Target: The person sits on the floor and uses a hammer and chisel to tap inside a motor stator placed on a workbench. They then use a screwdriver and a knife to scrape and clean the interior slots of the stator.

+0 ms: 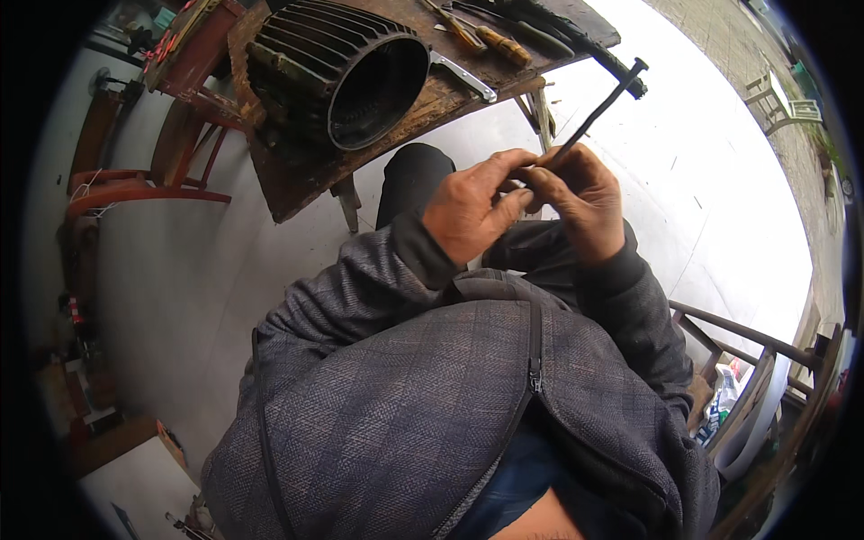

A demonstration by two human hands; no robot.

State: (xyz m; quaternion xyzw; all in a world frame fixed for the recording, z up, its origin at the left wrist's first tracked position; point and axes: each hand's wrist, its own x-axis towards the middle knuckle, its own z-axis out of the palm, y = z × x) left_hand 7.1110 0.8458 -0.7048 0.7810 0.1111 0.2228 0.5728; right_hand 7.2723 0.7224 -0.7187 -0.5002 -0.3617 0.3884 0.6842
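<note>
In front of my lap my two hands meet, their fingertips touching. My right hand (587, 200) is closed round a long dark metal rod (596, 113) with a flat, mushroomed head; it slants up and to the right. The fingers of my left hand (470, 211) are pinched together close to the rod's lower end. What they grip there is hidden between the fingers. Beyond my hands, on a worn wooden bench (396, 135), lies a finned metal motor housing (301, 67), its round opening facing me.
On the bench behind my hands lie a screwdriver with a yellow-brown handle (504, 45), a knife-like tool with a pale handle (463, 76) and dark tools. A red wooden chair (153, 193) stands left, a wooden chair frame (765, 337) at right, and a white stool (783, 106) far right.
</note>
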